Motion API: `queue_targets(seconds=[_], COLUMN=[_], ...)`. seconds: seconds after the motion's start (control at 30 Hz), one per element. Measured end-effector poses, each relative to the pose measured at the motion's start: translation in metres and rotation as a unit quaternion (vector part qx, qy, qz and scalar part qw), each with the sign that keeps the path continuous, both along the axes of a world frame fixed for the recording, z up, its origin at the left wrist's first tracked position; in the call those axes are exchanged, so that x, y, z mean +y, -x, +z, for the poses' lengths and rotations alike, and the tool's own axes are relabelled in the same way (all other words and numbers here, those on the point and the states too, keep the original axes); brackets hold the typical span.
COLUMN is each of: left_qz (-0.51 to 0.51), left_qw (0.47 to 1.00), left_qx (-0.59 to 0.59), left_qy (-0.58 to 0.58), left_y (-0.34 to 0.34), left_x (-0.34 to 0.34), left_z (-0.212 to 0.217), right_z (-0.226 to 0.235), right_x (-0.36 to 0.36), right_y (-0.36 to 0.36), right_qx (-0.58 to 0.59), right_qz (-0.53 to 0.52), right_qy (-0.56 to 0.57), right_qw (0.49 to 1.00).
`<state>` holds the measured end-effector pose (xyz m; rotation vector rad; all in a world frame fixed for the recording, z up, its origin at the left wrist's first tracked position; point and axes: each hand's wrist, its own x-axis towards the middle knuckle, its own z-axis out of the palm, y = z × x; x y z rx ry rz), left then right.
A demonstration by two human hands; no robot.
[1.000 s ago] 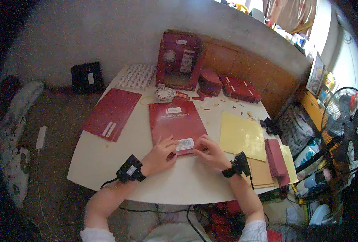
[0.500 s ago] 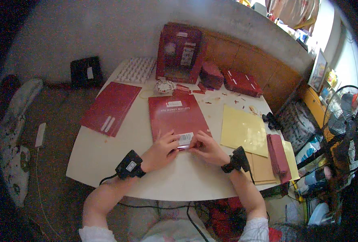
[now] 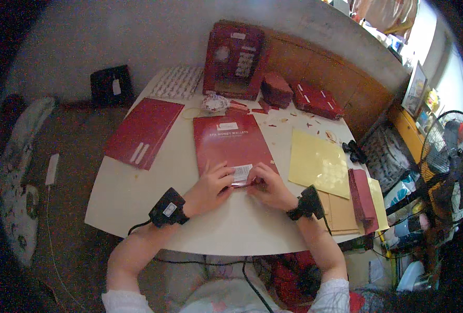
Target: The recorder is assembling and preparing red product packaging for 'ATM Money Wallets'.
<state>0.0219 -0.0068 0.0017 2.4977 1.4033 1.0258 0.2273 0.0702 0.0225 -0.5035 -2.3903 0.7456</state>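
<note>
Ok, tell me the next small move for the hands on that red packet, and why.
Probably press the white label flat: both the left hand and right hand have fingertips at its edges, at the near end of the red packet, and it seems not yet smoothed down.

White table [image 3: 137, 198], red packets [image 3: 231, 143] (flat), yellow sheets [image 3: 317, 164]

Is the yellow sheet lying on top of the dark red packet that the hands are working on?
No, the yellow sheet lies flat on the table, apart from and to the right of the dark red packet.
</note>
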Motion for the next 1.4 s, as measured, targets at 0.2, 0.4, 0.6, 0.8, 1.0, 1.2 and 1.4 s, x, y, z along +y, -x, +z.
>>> queue_targets(seconds=[0.2,0.4,0.6,0.8,1.0,1.2,1.4], left_qz=[0.002,-0.017,-0.002,0.006,0.009,0.006,0.006], left_qw=[1.0,0.998,0.999,1.0,1.0,1.0,1.0], left_qx=[-0.015,-0.054,-0.035,-0.002,-0.012,-0.007,0.002], left_qy=[0.007,0.011,0.021,0.013,0.026,0.02,0.019], left_y=[0.003,0.006,0.012,0.023,0.028,0.032,0.034], left_x=[-0.001,0.003,0.001,-0.005,-0.007,-0.008,-0.008], left_z=[-0.001,-0.002,0.012,0.034,0.036,0.039,0.042], right_z=[0.004,0.008,0.015,0.034,0.033,0.031,0.03], right_x=[-0.006,-0.004,-0.003,-0.009,-0.011,-0.009,-0.008], right_y=[0.002,0.008,0.011,0.022,0.026,0.032,0.033], right_qx=[0.012,-0.023,-0.015,0.028,0.016,0.025,0.029], right_qz=[0.004,-0.004,0.017,0.05,0.038,0.038,0.024], right_qy=[0.054,0.038,0.082,0.122,0.114,0.062,0.091], right_qw=[0.998,0.999,0.996,0.991,0.993,0.997,0.995])
